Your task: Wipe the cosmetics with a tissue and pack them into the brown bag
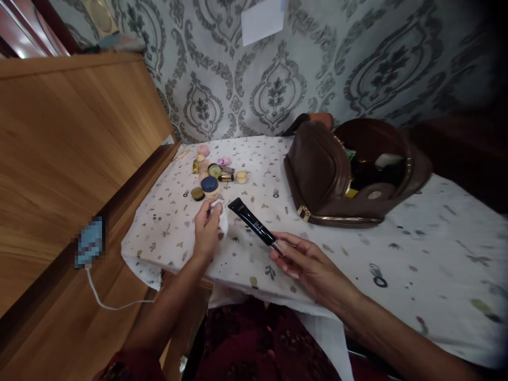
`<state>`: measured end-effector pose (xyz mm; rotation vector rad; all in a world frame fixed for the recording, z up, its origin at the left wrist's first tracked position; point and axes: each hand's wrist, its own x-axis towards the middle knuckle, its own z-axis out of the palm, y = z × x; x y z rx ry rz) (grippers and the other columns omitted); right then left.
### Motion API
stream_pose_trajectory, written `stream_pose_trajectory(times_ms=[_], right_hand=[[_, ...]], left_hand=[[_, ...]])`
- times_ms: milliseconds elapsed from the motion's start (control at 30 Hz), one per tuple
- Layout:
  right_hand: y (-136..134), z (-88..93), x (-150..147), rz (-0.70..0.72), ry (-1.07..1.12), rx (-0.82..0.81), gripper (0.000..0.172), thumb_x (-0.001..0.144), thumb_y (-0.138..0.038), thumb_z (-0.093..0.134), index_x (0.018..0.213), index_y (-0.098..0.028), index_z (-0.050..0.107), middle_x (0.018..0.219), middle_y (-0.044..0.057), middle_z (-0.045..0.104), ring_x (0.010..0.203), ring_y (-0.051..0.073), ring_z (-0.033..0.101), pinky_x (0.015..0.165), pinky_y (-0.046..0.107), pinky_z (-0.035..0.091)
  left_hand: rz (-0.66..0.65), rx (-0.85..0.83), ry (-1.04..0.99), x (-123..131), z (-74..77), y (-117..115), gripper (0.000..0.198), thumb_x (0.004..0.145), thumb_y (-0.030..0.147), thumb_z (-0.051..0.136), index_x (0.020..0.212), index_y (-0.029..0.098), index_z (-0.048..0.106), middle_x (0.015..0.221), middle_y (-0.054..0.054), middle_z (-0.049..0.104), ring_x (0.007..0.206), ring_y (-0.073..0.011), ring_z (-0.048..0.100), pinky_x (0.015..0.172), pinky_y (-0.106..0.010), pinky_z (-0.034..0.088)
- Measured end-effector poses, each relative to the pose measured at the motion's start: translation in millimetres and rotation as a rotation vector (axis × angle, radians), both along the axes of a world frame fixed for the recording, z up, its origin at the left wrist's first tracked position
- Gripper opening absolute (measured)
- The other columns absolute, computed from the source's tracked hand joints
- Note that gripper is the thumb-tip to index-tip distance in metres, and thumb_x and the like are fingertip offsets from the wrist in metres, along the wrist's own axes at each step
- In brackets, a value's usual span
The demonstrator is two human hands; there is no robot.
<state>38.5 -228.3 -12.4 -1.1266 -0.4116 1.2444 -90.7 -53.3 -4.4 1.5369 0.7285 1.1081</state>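
A black squeeze tube (252, 221) with small pale lettering is held by its cap end in my right hand (304, 259), fingers closed round it. Its flat end points up and left, close to my left hand (207, 227). That hand is closed on a crumpled white wipe (223, 218), which sits beside the tube's flat end; I cannot tell whether they touch. Just beyond my left hand stand a jar with a dark blue lid (210, 185) and a small olive-lidded jar (197, 193).
Several more cosmetics lie behind, among them a cream-coloured pot (241, 177) and a pink round item (203, 150). An open brown leather bag (317, 174) stands on the right of the patterned tablecloth (262, 264). At left, a phone (90, 242) is on a white cable.
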Motion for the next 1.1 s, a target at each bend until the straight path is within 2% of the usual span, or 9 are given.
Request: stream_pose_trajectory(times_ms=[67, 167, 333, 467, 633, 767, 867, 967, 1100], right_hand=[[3, 0.2, -8, -0.026, 0.027, 0.021, 0.052, 0.062, -0.048, 0.085, 0.103, -0.021, 0.067, 0.071, 0.001, 0.065, 0.055, 0.008, 0.051, 0.049, 0.020, 0.036], [7, 2.3, -18, -0.042, 0.010, 0.040, 0.052, 0.065, -0.050, 0.083, 0.104, -0.021, 0.064, 0.070, -0.001, 0.065, 0.053, 0.007, 0.050, 0.048, 0.019, 0.035], [15, 9.2, -23, -0.097, -0.071, 0.131, 0.049, 0.069, -0.052, 0.079, 0.099, -0.020, 0.058, 0.068, -0.003, 0.062, 0.051, 0.007, 0.049, 0.046, 0.019, 0.034], [24, 8.6, -20, -0.168, -0.174, 0.175, 0.046, 0.071, -0.055, 0.076, 0.091, -0.022, 0.051, 0.059, -0.007, 0.055, 0.047, 0.009, 0.050, 0.044, 0.019, 0.035], [26, 2.1, -16, -0.098, -0.433, 0.202, 0.036, 0.080, -0.053, 0.067, 0.086, -0.023, 0.048, 0.057, -0.007, 0.056, 0.045, 0.010, 0.050, 0.043, 0.020, 0.036], [16, 12.6, -2, 0.020, -0.666, 0.150, 0.029, 0.085, -0.048, 0.062, 0.095, -0.020, 0.059, 0.059, -0.005, 0.054, 0.051, 0.011, 0.051, 0.050, 0.022, 0.039], [9, 31.6, 17, -0.100, -0.770, 0.168, 0.034, 0.085, -0.047, 0.063, 0.106, -0.019, 0.063, 0.063, -0.004, 0.052, 0.056, 0.011, 0.048, 0.051, 0.023, 0.039], [1, 53.0, 36, -0.223, -0.736, 0.265, 0.038, 0.085, -0.047, 0.064, 0.113, -0.020, 0.061, 0.068, -0.004, 0.050, 0.056, 0.010, 0.047, 0.051, 0.022, 0.041], [-11, 70.4, 51, -0.240, -0.812, 0.282, 0.026, 0.088, -0.045, 0.062, 0.089, -0.020, 0.067, 0.069, -0.001, 0.055, 0.055, 0.009, 0.048, 0.049, 0.021, 0.043]], left_hand=[[-0.047, -0.273, -0.177, 12, 1.6, -13, 0.034, 0.082, 0.051, 0.067, 0.091, 0.018, 0.062, 0.068, 0.004, 0.053, 0.053, -0.0063, 0.045, 0.046, -0.016, 0.033], [-0.115, -0.446, -0.292, 24, 5.3, -34, 0.040, 0.073, 0.053, 0.075, 0.082, 0.017, 0.060, 0.063, 0.006, 0.049, 0.048, -0.0035, 0.040, 0.043, -0.014, 0.030], [-0.287, -0.470, -0.255, 27, 4.0, -60, 0.039, 0.075, 0.052, 0.074, 0.081, 0.016, 0.061, 0.063, 0.005, 0.052, 0.051, -0.0040, 0.046, 0.047, -0.014, 0.038], [-0.431, -0.468, -0.174, 28, -4.0, -75, 0.041, 0.080, 0.053, 0.070, 0.097, 0.018, 0.059, 0.073, 0.003, 0.058, 0.053, -0.0052, 0.051, 0.048, -0.015, 0.043], [-0.466, -0.451, -0.127, 27, -5.9, -73, 0.047, 0.078, 0.052, 0.073, 0.109, 0.020, 0.057, 0.077, 0.003, 0.058, 0.050, -0.0058, 0.050, 0.043, -0.016, 0.042], [-0.474, -0.250, 0.018, 22, 0.6, -54, 0.038, 0.086, 0.047, 0.065, 0.113, 0.021, 0.058, 0.086, 0.000, 0.062, 0.066, -0.0103, 0.058, 0.060, -0.021, 0.049], [-0.550, 0.088, 0.227, 19, 8.8, -42, 0.031, 0.090, 0.041, 0.059, 0.113, 0.020, 0.059, 0.100, -0.004, 0.064, 0.095, -0.0181, 0.060, 0.086, -0.028, 0.049], [-0.669, 0.345, 0.444, 19, 15.3, -36, 0.027, 0.092, 0.037, 0.055, 0.114, 0.021, 0.058, 0.102, -0.004, 0.065, 0.094, -0.0205, 0.060, 0.085, -0.032, 0.047], [-0.727, 0.532, 0.551, 27, 17.8, -33, 0.027, 0.094, 0.037, 0.051, 0.117, 0.023, 0.057, 0.103, -0.005, 0.066, 0.093, -0.0211, 0.061, 0.082, -0.032, 0.049]])
